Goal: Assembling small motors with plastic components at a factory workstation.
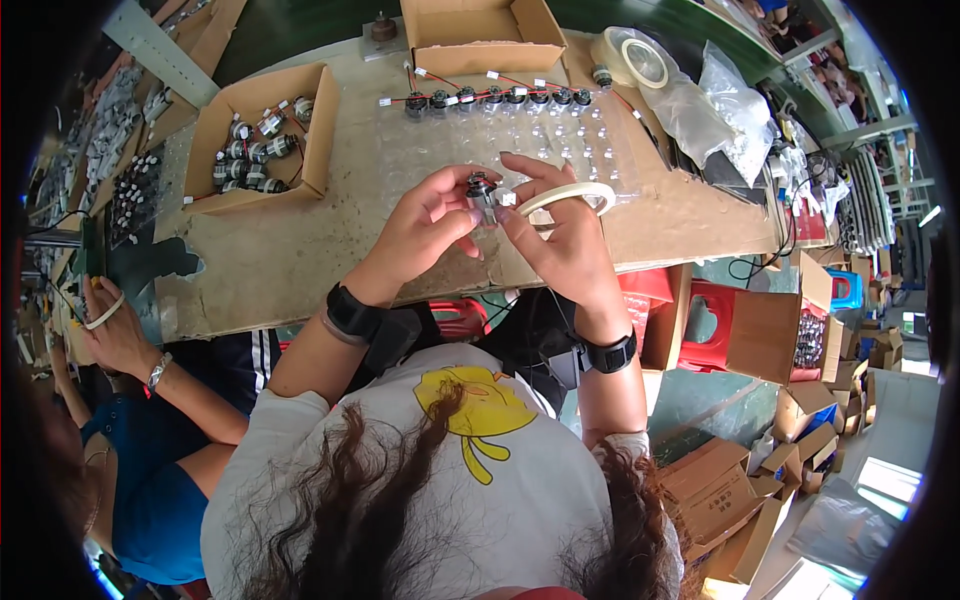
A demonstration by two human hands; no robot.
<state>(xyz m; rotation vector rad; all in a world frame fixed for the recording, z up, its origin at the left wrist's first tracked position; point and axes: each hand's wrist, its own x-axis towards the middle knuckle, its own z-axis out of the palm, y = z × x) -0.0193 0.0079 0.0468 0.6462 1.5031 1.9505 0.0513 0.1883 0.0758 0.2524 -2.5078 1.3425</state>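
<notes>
Between my two hands, above the near side of the table, is a small motor with a black top, a silvery body and a white plug. My left hand grips it with thumb and fingers. The thumb of my right hand touches the motor's plug side. A cream roll of tape is looped over my right hand's fingers. Just beyond lies a clear plastic blister tray, its far row filled with several similar motors trailing red wires and white plugs.
A cardboard box of motors stands at the left, another box at the far edge. Tape rolls and plastic bags lie at the right. A co-worker's hand is at the far left. Red stools and cartons stand beyond the table's near edge.
</notes>
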